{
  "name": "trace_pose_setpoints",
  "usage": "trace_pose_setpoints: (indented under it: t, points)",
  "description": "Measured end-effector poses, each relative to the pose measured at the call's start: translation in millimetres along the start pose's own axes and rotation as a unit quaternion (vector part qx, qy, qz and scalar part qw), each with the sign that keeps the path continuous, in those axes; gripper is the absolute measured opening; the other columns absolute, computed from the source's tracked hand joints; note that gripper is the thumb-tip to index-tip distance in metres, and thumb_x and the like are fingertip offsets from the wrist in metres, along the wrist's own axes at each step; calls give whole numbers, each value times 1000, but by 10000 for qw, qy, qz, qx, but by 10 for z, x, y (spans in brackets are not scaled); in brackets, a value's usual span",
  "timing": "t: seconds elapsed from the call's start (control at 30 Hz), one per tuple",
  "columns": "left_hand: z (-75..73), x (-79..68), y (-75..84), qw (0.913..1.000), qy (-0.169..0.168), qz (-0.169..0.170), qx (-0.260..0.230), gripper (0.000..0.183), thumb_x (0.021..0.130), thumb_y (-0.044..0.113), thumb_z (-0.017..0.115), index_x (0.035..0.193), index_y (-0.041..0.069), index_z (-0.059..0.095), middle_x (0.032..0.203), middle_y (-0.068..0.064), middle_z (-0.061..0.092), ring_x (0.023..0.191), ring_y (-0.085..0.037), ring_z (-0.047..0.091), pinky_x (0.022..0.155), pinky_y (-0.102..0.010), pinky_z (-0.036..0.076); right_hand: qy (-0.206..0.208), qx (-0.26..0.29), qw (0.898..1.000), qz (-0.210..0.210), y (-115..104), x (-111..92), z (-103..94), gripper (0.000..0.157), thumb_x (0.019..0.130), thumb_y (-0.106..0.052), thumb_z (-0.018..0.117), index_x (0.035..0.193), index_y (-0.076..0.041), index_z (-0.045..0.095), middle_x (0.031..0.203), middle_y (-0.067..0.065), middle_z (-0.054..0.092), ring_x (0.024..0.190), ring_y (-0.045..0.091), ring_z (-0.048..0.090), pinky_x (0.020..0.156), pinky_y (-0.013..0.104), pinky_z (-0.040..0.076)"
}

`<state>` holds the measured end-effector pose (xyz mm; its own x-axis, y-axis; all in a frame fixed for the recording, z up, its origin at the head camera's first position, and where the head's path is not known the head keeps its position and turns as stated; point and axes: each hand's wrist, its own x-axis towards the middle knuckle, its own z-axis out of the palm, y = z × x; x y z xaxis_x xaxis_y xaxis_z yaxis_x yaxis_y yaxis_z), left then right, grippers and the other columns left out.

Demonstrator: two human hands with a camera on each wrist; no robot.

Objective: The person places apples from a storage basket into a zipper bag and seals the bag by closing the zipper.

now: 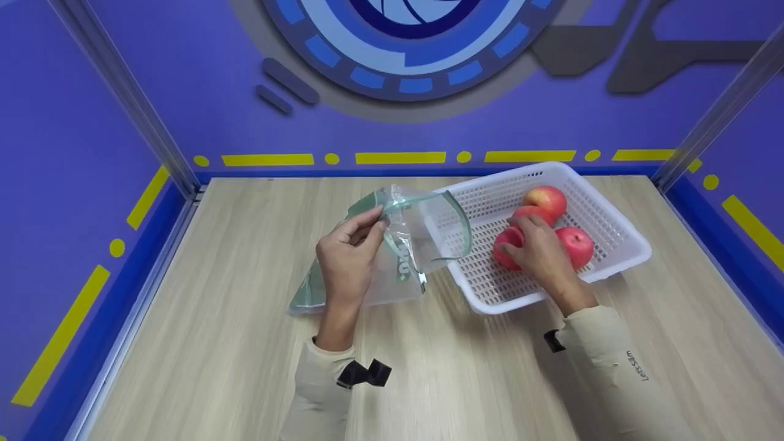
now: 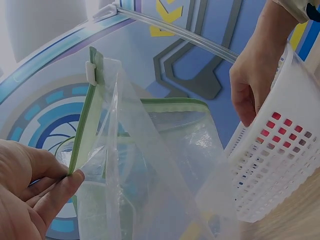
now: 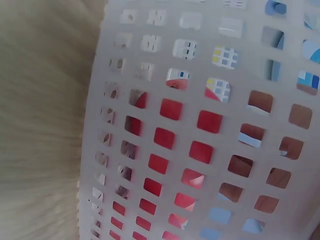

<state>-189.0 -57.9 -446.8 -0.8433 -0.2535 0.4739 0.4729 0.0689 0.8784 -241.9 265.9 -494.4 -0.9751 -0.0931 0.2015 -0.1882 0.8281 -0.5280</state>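
In the head view my left hand (image 1: 349,257) pinches the green-edged rim of a clear zip-top bag (image 1: 401,275) between thumb and fingertips. The bag's mouth gapes toward the right, and a white slider (image 2: 90,73) sits on its green seal in the left wrist view. My right hand (image 1: 545,254) reaches down into a white plastic basket (image 1: 618,245), its thumb and fingers bent around the leftmost red apple (image 1: 505,257). Beside that hand lie another apple (image 1: 577,247) and, farther back, a red-yellow apple (image 1: 547,202). Part of the held apple is hidden under the hand.
The basket stands on a wood-grain table (image 1: 245,306), right of the bag, its mesh wall (image 3: 200,135) filling much of the right wrist view. Blue printed panels (image 1: 202,79) enclose the back and both sides. The bag's open edge overlaps the basket's left rim in the head view.
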Motion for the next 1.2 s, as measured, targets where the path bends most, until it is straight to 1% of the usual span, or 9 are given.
trace_pose_setpoints:
  t: [0.13,0.37,0.57,0.7,0.83,1.0,1.1,1.2]
  points:
    - [-8,-5,17,10000,-10,-25,22,21,95,-4,77,116,-1,80,108,-9,79,95,-20,77,83,-30,63,-88,-78,9999,74,2,-11,-1,52,90,-9,86,134,4,61,130,25,57,115,43,58,104,61,51]
    - [-8,-4,11,9999,-23,-94,-25,21,95,-3,77,116,-1,80,107,-7,80,95,-19,77,83,-31,63,-458,-145,9983,335,5,-20,-7,57,89,-10,88,136,4,60,130,24,55,116,44,57,104,62,50]
    - [-16,-10,26,9999,-33,-147,-39,22,95,-3,77,117,0,80,108,-8,79,95,-20,77,83,-31,63,-641,-119,9973,339,8,-9,7,68,86,-8,90,143,3,55,137,23,51,125,45,53,107,65,48]
    - [-18,-8,21,9998,-42,-151,-83,22,95,-4,76,117,-1,79,109,-8,79,96,-20,77,84,-31,63,-723,-277,9967,227,19,7,19,74,83,-9,92,145,4,53,138,26,50,127,47,52,106,66,49]
    - [-18,-3,19,9998,-42,-151,-121,22,95,-4,77,117,-1,79,109,-9,79,97,-21,77,83,-31,63,-742,-364,9964,171,23,28,16,73,84,-11,91,144,6,54,136,27,52,124,47,54,104,65,51]
    - [-16,-3,21,9998,-36,-150,-83,22,95,-4,76,117,-1,79,109,-8,79,96,-20,77,83,-31,63,-755,-142,9965,330,13,34,-10,73,86,-16,90,145,5,53,137,26,53,121,47,55,104,65,51]
    - [-13,-1,19,9999,-46,-131,-52,22,95,-4,77,117,-1,79,109,-9,79,95,-20,77,83,-31,63,-649,66,9973,347,4,29,-20,73,87,-18,90,146,4,54,139,25,54,122,46,56,105,66,50]
    - [-24,3,21,9999,-19,-100,-20,21,95,-4,77,116,-1,80,108,-9,79,94,-20,77,82,-31,64,-370,249,9988,201,-18,21,-9,72,88,-17,89,147,3,54,143,25,53,125,45,55,106,65,50]
